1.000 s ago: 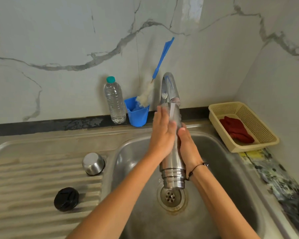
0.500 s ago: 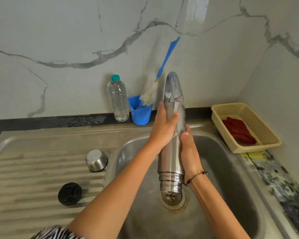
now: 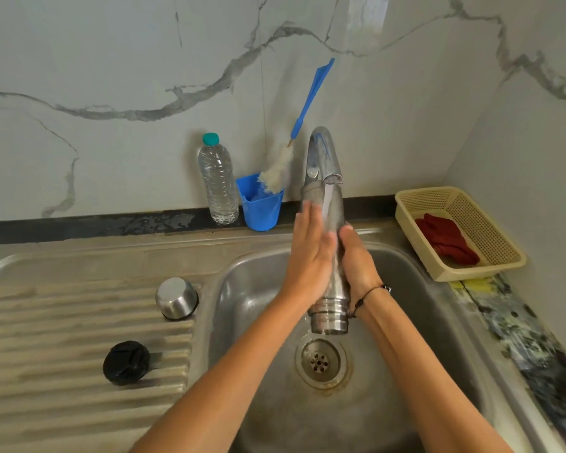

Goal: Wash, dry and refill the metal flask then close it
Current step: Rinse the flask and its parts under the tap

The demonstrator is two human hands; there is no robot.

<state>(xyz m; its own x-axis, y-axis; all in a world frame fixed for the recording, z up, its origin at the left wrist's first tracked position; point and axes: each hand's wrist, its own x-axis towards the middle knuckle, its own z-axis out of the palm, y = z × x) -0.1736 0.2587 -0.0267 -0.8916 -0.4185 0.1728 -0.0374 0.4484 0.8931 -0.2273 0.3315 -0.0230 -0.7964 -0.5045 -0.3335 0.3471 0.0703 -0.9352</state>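
The metal flask (image 3: 330,308) hangs upside down over the sink basin (image 3: 249,289), its open threaded mouth pointing at the drain (image 3: 319,361). Water runs from the tap (image 3: 322,155) onto the flask's base. My right hand (image 3: 356,259) grips the flask's right side. My left hand (image 3: 311,256) lies flat against its left side, fingers stretched upward. The steel cup lid (image 3: 176,298) and the black stopper (image 3: 126,362) rest on the ribbed drainboard (image 3: 62,322) at left.
A clear water bottle (image 3: 218,181) with a teal cap stands at the back wall beside a blue cup (image 3: 263,207) that holds a bottle brush (image 3: 304,116). At the right, a cream basket (image 3: 500,256) holds a red cloth (image 3: 446,238).
My left hand has slid down the flask's side from near its base. The flask's mouth now sits higher above the drain.
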